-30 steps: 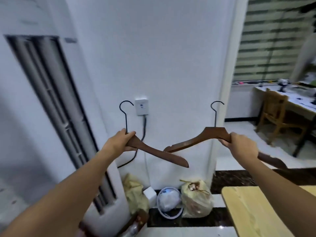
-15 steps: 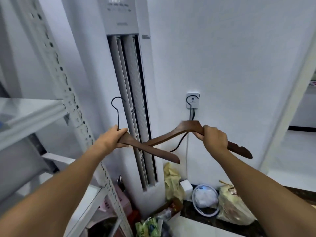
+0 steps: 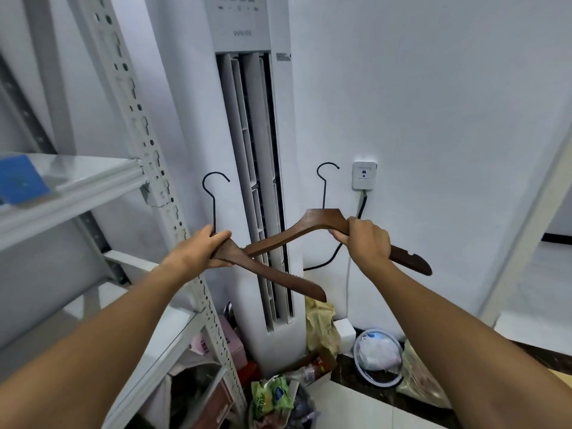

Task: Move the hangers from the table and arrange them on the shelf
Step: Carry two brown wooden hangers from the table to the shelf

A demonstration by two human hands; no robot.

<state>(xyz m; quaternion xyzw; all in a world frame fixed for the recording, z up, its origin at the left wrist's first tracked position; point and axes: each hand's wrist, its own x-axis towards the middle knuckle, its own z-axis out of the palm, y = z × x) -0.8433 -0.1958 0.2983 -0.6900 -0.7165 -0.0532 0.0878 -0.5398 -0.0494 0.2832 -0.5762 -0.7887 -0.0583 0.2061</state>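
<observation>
Now gripping: left hand (image 3: 201, 252) clenched on one dark brown wooden hanger (image 3: 278, 278), right hand (image 3: 366, 243) on another (image 3: 312, 227), crossing beside white metal shelf (image 3: 93, 181).

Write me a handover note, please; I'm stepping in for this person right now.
Left hand: grip shut on one brown wooden hanger with a black hook.
Right hand: grip shut on a second brown wooden hanger, crossing the first in mid-air.
White metal shelf stands left, no hangers visible on it.
Done: both lifted.
Left: arrange both on the shelf.
</observation>
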